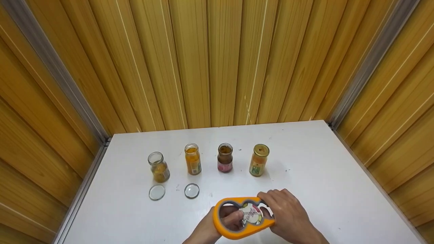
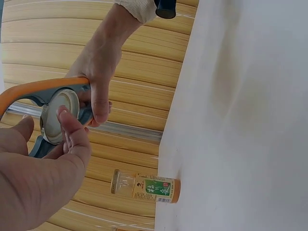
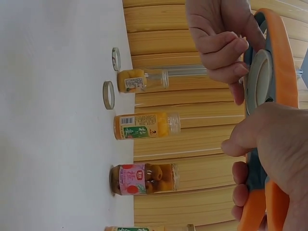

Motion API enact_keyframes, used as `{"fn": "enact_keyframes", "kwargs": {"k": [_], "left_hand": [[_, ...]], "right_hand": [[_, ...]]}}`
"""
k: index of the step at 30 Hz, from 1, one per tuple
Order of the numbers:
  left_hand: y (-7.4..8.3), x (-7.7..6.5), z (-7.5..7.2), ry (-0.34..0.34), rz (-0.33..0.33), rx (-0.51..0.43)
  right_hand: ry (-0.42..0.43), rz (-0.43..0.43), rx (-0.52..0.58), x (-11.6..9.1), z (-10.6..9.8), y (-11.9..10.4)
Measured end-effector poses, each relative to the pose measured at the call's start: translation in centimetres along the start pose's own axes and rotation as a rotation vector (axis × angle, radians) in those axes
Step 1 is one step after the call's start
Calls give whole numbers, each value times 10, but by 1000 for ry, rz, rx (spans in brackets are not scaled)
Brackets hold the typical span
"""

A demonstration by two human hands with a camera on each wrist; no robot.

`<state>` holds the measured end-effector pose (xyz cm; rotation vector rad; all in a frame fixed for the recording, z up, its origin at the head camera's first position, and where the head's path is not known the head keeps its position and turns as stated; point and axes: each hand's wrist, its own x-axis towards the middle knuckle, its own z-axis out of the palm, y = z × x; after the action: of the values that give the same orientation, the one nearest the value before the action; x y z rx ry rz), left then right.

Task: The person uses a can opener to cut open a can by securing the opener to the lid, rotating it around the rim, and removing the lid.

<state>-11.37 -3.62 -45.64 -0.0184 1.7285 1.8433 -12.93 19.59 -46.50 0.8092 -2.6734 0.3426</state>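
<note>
My right hand (image 1: 288, 211) grips one end of an orange jar opener (image 1: 234, 235) with a grey scalloped inner edge. A jar lid (image 1: 251, 213) with a printed top sits in the opener's gap. My left hand (image 1: 206, 227) pinches this lid, its thumb reaching over the top through the wide opening and its fingers on the pale underside, seen in the left wrist view. Both hands hold the opener above the table's near side. Beyond stands a brown jar with a pink label (image 1: 225, 166), its mouth uncovered. To its right is a jar with a gold lid (image 1: 259, 161).
On the white table (image 1: 118, 203), an uncovered jar of yellow fruit (image 1: 161, 173) and an uncovered orange jar (image 1: 193, 162) stand at left. Two loose lids lie before them, the left lid (image 1: 157, 192) and the right lid (image 1: 192, 190). Wood-patterned walls (image 1: 223, 67) enclose the table.
</note>
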Motion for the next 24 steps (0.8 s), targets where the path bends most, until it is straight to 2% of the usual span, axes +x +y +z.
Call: {"fn": "enact_keyframes", "kwargs": {"k": [10, 16, 24], "left_hand": [[-10, 1, -1, 12, -24, 4], [-13, 2, -2, 10, -16, 24], [-15, 3, -2, 1, -44, 13]], "right_hand": [[-31, -11, -22, -3, 6, -2], [-16, -26, -11, -5, 11, -2], [-52, -22, 11, -8, 16, -3]]}}
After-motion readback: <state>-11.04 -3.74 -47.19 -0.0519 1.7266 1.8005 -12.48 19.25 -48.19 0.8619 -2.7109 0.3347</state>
